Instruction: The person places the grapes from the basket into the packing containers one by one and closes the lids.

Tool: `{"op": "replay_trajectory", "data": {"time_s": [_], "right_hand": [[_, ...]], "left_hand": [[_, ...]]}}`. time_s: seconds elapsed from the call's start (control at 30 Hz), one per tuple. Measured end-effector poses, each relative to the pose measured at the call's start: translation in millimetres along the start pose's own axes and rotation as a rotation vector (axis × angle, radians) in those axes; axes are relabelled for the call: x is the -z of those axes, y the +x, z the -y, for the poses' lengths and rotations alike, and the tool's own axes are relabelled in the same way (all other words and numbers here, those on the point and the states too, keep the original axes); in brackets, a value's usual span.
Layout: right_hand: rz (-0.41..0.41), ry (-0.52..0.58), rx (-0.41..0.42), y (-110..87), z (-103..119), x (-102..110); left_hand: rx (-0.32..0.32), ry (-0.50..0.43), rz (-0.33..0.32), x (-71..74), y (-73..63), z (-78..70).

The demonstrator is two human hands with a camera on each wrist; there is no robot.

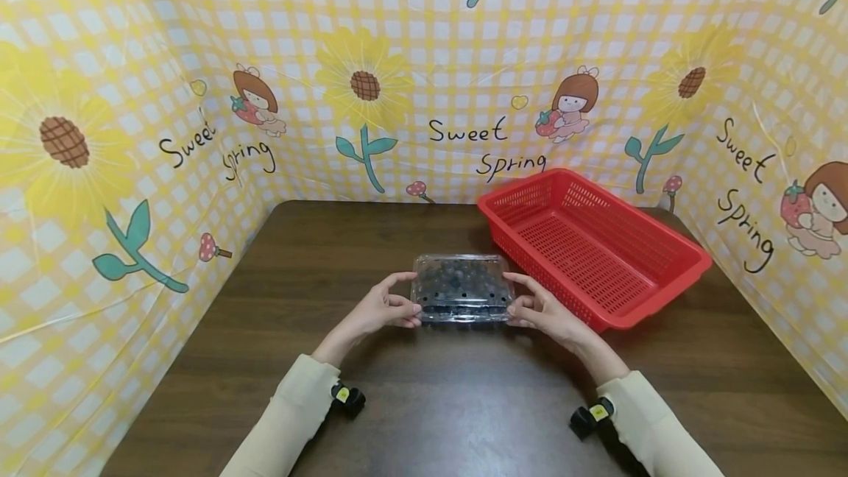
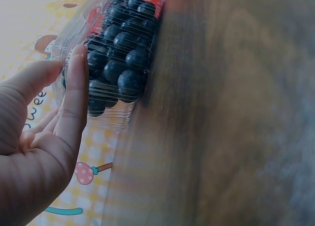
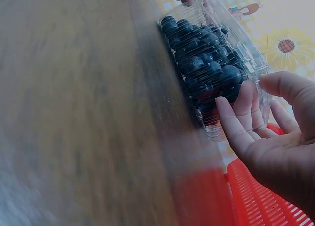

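A clear plastic clamshell box of blueberries (image 1: pixel 462 282) is at the middle of the table, its lid down and small holes along the front. My left hand (image 1: pixel 384 305) holds the box by its left end, fingers and thumb bent at the edge. At the opposite end, my right hand (image 1: pixel 539 311) grips it in the same way. Dark round blueberries (image 2: pixel 123 44) show through the side in the left wrist view. Fingertips of the right hand (image 3: pixel 275 132) touch the clear wall in the right wrist view. Whether the box touches the table, I cannot tell.
A red perforated plastic basket (image 1: pixel 599 315) stands slanted on the table just right of the box, close to my right hand. The dark wooden table (image 1: pixel 318 241) meets a yellow checked cloth (image 1: pixel 450 65) hanging behind it and on both sides.
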State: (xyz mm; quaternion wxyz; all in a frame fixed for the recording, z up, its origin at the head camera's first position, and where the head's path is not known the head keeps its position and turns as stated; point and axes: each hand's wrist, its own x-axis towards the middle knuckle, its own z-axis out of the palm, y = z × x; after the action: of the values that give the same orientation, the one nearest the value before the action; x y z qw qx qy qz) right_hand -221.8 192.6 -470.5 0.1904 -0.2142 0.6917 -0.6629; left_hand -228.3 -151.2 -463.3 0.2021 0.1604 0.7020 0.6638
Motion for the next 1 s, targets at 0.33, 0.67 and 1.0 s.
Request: {"op": "replay_trajectory", "data": {"time_s": [0.33,0.67,1.0], "right_hand": [[-0.008,0.004,-0.003,-0.7,1.0,-1.1],[-0.029,-0.004,-0.017,-0.5,1.9,-2.6],[-0.024,0.000,-0.012,-1.5,2.9,-3.2]], "left_hand": [[0.008,0.009,0.002,0.8,-0.3,0.4],[0.009,0.004,0.000,0.1,-1.1,-0.6],[0.004,0.031,-0.002,-0.6,-0.9,-1.3]]}}
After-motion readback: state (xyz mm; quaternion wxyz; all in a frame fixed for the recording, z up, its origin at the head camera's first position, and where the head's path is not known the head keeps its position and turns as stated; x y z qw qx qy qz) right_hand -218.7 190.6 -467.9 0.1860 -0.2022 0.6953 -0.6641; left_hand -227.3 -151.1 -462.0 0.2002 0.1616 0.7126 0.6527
